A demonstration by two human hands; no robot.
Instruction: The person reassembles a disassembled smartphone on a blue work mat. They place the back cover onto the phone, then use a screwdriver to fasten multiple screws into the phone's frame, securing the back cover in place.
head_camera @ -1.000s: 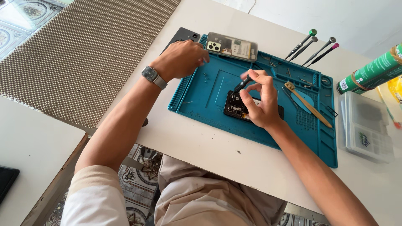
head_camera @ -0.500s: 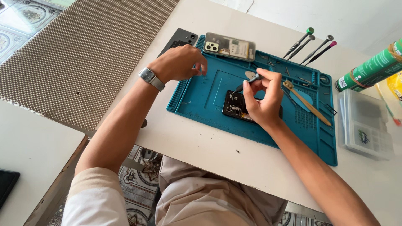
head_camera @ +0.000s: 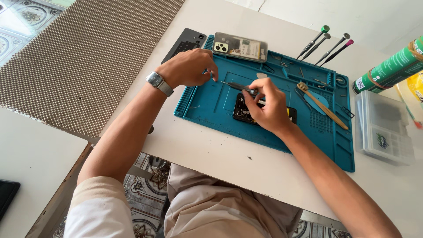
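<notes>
Above the blue mat (head_camera: 207,103), right-hand fingers (head_camera: 257,93) clamp a screwdriver (head_camera: 238,86), tip beside pinched left fingers (head_camera: 212,72).

Far on the blue mat (head_camera: 207,105): clear-backed phone (head_camera: 240,47). Beyond it, three screwdrivers (head_camera: 324,42). Right: wooden brush (head_camera: 321,105), green can (head_camera: 390,66), clear plastic box (head_camera: 382,128). Far left: dark panel (head_camera: 184,43), woven mat (head_camera: 88,57).

On the table (head_camera: 211,154), the repair mat (head_camera: 207,108) sits mid-frame with the opened phone (head_camera: 264,115) at its centre, a phone back cover (head_camera: 240,46) on its upper edge, screwdrivers (head_camera: 324,44) at upper right, and a clear compartment box (head_camera: 382,128) right of it.
</notes>
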